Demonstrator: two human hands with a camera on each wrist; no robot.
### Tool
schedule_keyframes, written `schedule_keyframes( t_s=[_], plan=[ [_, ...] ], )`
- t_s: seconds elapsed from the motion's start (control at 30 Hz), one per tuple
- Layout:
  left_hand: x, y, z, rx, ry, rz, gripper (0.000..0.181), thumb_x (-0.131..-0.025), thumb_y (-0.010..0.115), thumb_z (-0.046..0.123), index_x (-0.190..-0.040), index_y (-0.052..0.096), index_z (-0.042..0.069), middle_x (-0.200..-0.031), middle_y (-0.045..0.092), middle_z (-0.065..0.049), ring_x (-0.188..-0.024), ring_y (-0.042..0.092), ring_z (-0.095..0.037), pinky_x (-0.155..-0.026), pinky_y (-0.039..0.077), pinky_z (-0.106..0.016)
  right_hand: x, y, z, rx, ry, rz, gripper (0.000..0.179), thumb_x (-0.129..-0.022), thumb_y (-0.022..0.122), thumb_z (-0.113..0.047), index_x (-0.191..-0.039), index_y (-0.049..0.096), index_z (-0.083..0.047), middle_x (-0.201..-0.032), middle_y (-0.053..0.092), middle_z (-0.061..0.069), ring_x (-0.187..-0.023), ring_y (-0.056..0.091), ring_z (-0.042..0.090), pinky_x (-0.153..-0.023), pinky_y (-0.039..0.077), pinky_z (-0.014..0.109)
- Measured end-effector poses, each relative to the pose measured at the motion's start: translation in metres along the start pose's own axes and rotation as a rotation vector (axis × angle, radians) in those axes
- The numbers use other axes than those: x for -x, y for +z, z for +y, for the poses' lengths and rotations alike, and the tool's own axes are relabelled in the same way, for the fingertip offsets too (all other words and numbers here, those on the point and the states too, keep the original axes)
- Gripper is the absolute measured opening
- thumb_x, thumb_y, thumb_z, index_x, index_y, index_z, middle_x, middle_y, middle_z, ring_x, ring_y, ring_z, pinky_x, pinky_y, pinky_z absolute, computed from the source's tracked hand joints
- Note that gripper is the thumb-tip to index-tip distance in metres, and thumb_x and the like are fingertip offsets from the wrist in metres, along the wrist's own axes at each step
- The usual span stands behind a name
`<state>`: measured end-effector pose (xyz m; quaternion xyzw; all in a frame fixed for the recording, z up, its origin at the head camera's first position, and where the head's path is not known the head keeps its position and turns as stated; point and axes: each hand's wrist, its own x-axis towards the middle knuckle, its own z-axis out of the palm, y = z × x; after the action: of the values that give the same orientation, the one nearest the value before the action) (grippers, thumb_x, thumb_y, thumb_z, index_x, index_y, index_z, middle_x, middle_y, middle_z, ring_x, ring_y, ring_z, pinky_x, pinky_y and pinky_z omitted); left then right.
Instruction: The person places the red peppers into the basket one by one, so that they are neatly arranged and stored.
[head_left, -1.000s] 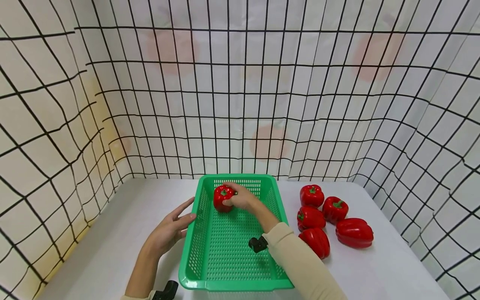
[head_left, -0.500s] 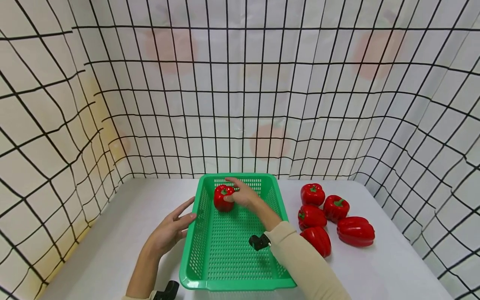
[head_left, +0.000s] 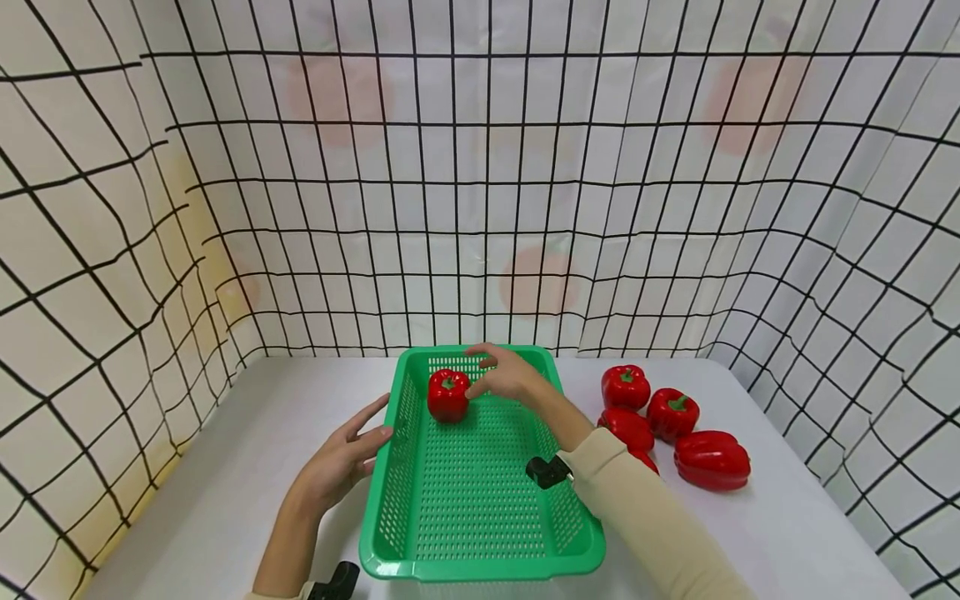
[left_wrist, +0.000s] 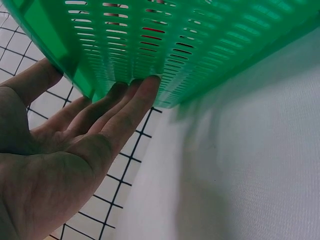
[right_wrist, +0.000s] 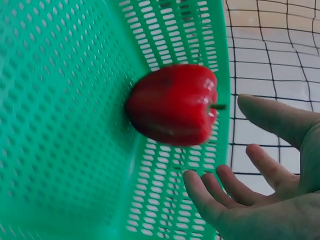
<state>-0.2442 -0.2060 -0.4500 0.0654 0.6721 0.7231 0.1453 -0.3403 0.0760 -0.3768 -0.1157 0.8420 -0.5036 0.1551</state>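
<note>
A red bell pepper (head_left: pixel 447 397) with a green stem stands in the far left corner of the green perforated basket (head_left: pixel 480 570). My right hand (head_left: pixel 508 375) is just right of the pepper, over the basket, its fingers spread and holding nothing. In the right wrist view a gap shows between that hand (right_wrist: pixel 270 195) and the pepper (right_wrist: pixel 172 106). My left hand (head_left: pixel 336 463) touches the basket's left side with extended fingers. The left wrist view shows its fingertips against the outer wall, with the thumb at the rim (left_wrist: pixel 37 35).
Several red bell peppers lie in a group right of the basket, among them one on its side (head_left: pixel 712 460) and one upright (head_left: pixel 626 387). My right sleeve (head_left: pixel 652 517) partly covers the nearest ones. Black grid netting (head_left: pixel 487 183) encloses the white table (head_left: pixel 247 433) at the back and sides.
My right hand has let go of the pepper in the basket and moved up and to the right, its fingers opening. The pepper and the left hand have stayed put.
</note>
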Motion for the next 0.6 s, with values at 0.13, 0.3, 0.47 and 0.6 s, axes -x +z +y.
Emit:
schedule_keyframes(
  t_s=[0.13,0.3,0.47,0.6],
  plan=[
    [0.000,0.000,0.000,0.005,-0.002,0.008,0.072,-0.102,0.062,0.026,-0.163,0.022,0.028,-0.153,0.049,-0.020,-0.121,0.066,-0.036,-0.100,0.056,-0.046,0.008,-0.014,-0.005,0.038,-0.025,-0.025,0.076,-0.083,0.081,-0.009,-0.150,0.048,-0.018,-0.150,0.049,0.020,-0.126,0.058,0.036,-0.102,0.053,0.049],
    [0.000,0.001,0.000,0.009,0.001,0.001,0.072,-0.102,0.062,0.026,-0.162,0.023,0.028,-0.154,0.048,-0.019,-0.124,0.065,-0.036,-0.102,0.054,-0.046,0.017,-0.027,-0.006,0.104,-0.054,-0.041,0.078,-0.083,0.083,-0.016,-0.152,0.046,-0.019,-0.150,0.049,0.022,-0.129,0.057,0.038,-0.102,0.053,0.052],
    [0.000,0.000,0.000,0.008,0.006,-0.008,0.072,-0.102,0.061,0.026,-0.163,0.022,0.028,-0.153,0.049,-0.020,-0.125,0.064,-0.036,-0.102,0.054,-0.046,0.026,-0.037,-0.006,0.152,-0.069,-0.046,0.078,-0.084,0.083,-0.023,-0.152,0.045,-0.023,-0.149,0.051,0.021,-0.131,0.055,0.038,-0.103,0.051,0.055],
    [0.001,0.000,0.000,0.007,0.003,0.000,0.072,-0.102,0.062,0.026,-0.162,0.023,0.028,-0.153,0.049,-0.019,-0.123,0.065,-0.035,-0.101,0.055,-0.046,0.035,-0.047,-0.008,0.202,-0.088,-0.035,0.076,-0.085,0.082,-0.028,-0.152,0.045,-0.024,-0.147,0.053,0.021,-0.130,0.056,0.036,-0.103,0.050,0.058]
  ],
)
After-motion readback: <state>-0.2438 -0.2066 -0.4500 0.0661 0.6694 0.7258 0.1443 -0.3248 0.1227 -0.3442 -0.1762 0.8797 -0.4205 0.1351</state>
